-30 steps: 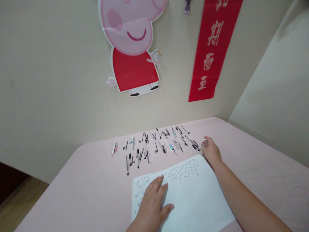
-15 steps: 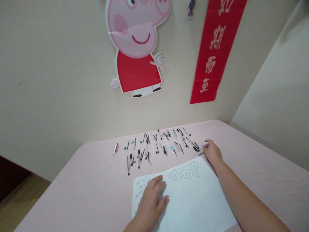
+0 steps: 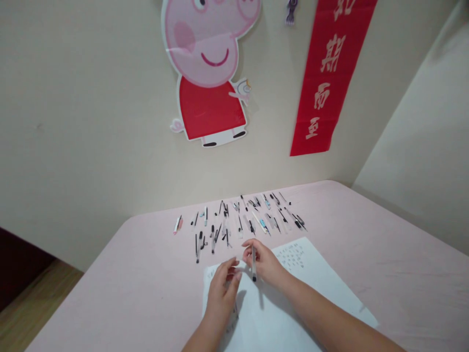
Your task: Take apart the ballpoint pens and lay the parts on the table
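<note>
- Right hand (image 3: 264, 261) has its grip closed on the pen (image 3: 254, 264), above the paper (image 3: 278, 318): firm, steady hold!
- Left hand (image 3: 221, 286) alongside, fingers curled, grip unclear: gently, don't crease the paper!

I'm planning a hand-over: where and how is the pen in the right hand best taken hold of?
On the pen, pinch the dark end lightly, probably from the near side: it juts free toward the picture's bottom, while the right hand holds the other end. The slim, straight barrel suits a two-sided pinch.
</note>
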Demonstrator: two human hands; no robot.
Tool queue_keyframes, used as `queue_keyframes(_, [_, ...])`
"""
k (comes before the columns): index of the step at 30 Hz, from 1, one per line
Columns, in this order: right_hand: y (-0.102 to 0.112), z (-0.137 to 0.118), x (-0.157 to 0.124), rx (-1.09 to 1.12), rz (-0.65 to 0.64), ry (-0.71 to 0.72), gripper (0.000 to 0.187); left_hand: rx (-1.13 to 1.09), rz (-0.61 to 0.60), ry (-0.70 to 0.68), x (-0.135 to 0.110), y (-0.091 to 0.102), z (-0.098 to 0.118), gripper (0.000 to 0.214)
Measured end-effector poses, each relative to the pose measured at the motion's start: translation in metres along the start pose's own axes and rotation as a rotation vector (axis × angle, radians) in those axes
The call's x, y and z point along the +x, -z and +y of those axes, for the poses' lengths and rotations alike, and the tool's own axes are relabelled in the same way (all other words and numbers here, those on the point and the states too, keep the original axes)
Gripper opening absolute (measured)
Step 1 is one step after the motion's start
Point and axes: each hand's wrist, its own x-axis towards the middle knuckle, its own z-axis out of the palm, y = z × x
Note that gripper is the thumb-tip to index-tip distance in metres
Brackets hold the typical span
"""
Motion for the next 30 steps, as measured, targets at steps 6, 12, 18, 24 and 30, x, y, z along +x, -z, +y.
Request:
queue_keyframes(6, [-0.028, 0.002, -0.007, -0.026, -0.017, 0.043, 0.026, -0.299, 0.119, 0.276, 0.005, 0.004, 0.003, 0.045])
queue_keyframes(12, [-0.026, -0.001, -0.016, -0.034, -0.042, 0.155, 0.032, -0.27, 0.19, 0.227, 0.009, 0.01, 0.001, 0.034])
queue_keyframes(18, [-0.013, -0.009, -0.02, 0.026, 0.061, 0.106, 0.058, -0.242, 0.141, 0.172, 0.009, 0.006, -0.012, 0.022])
queue_keyframes(24, [-0.011, -0.011, -0.019, 0.085, 0.087, 0.068, 0.06, -0.013, 0.114, 0.033, 0.008, 0.008, -0.021, 0.015])
queue_keyframes(30, [-0.012, -0.009, -0.017, -0.016, 0.047, 0.106, 0.062, 0.127, 0.073, -0.079, 0.007, 0.009, -0.006, 0.012])
